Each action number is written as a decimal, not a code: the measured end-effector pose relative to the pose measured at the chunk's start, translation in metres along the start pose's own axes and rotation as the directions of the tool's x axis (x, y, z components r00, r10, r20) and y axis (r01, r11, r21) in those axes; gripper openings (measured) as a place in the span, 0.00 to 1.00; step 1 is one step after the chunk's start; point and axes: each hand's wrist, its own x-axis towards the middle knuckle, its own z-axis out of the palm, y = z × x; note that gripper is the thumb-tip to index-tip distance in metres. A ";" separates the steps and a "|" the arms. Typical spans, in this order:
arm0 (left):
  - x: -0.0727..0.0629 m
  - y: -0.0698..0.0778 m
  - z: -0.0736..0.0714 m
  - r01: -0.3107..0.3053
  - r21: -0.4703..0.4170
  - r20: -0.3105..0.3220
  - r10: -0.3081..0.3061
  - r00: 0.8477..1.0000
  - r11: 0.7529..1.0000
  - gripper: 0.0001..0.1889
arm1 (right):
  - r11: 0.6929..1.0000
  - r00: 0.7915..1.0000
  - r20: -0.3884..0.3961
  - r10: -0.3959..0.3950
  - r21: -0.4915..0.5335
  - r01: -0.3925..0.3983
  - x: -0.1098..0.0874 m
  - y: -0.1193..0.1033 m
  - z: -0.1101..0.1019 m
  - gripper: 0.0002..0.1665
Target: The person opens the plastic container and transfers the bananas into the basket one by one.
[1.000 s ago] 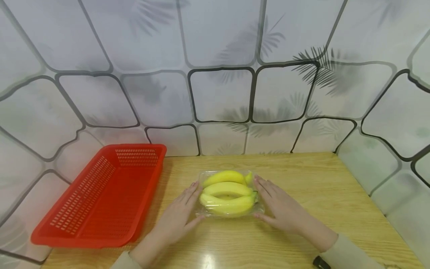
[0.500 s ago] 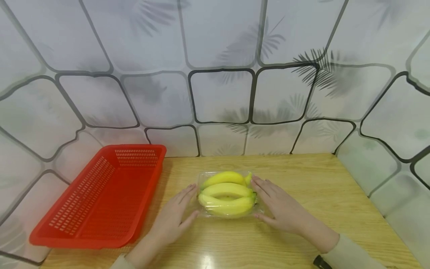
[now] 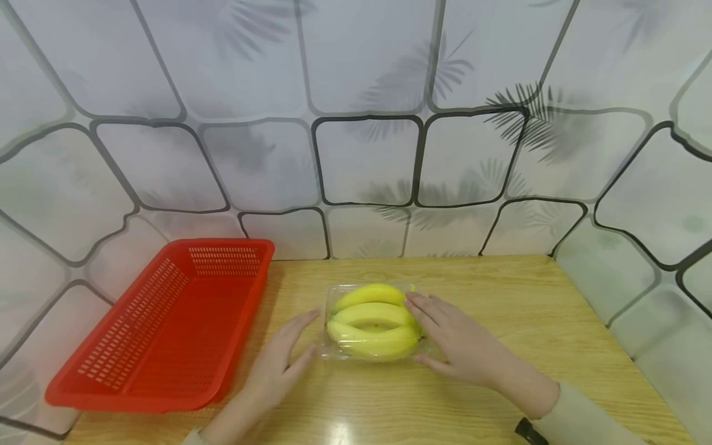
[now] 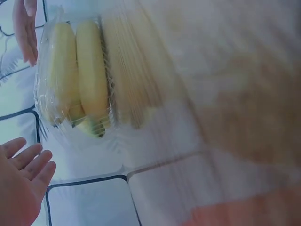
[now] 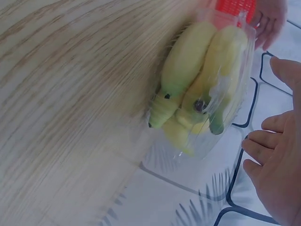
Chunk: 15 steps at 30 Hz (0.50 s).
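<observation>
Several yellow bananas point(image 3: 374, 343) lie inside a clear plastic container point(image 3: 340, 355) on the table in the head view. My left hand point(image 3: 275, 364) is beside the container's left end, its fingers extended and a small gap showing. On the other side, the fingers of my right hand point(image 3: 461, 346) overlap the right end in this view, thumb apart from them. The right wrist view shows the banana tips point(image 5: 200, 106) through the clear wall, and my right hand point(image 5: 277, 160) with its palm toward them. In the left wrist view, my left hand point(image 4: 26, 181) has its fingers spread loosely.
A red plastic basket point(image 3: 241, 346) with perforated sides stands at the left of the wooden table point(image 3: 378, 408). Patterned wall covering point(image 3: 364, 161) rises behind the table and along both sides. A small black object point(image 3: 531, 431) shows by the right sleeve.
My left hand has drawn back left, away from the container. The right hand has shifted slightly left, further over its right end. The container has moved a little left.
</observation>
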 end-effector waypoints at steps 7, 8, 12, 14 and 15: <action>-0.002 -0.003 -0.001 0.020 -0.189 -0.096 -0.039 0.995 0.982 0.20 | 0.999 0.999 -0.019 -0.047 0.015 0.047 0.008 -0.007 -0.002 0.53; -0.002 -0.004 -0.001 0.018 -0.215 -0.108 -0.042 0.993 0.976 0.20 | 0.998 0.998 -0.029 -0.052 0.020 0.053 0.009 -0.008 -0.002 0.53; -0.003 -0.008 0.000 -0.002 -0.316 -0.153 -0.049 0.987 0.949 0.20 | 0.996 0.995 -0.060 -0.079 0.026 0.081 0.013 -0.011 -0.002 0.54; -0.003 -0.010 0.000 -0.009 -0.361 -0.167 -0.055 0.984 0.933 0.19 | 0.995 0.993 -0.070 -0.095 0.018 0.096 0.015 -0.013 -0.002 0.54; -0.003 -0.011 0.001 -0.011 -0.384 -0.170 -0.059 0.984 0.923 0.19 | 0.995 0.992 -0.072 -0.101 0.012 0.102 0.016 -0.014 -0.003 0.54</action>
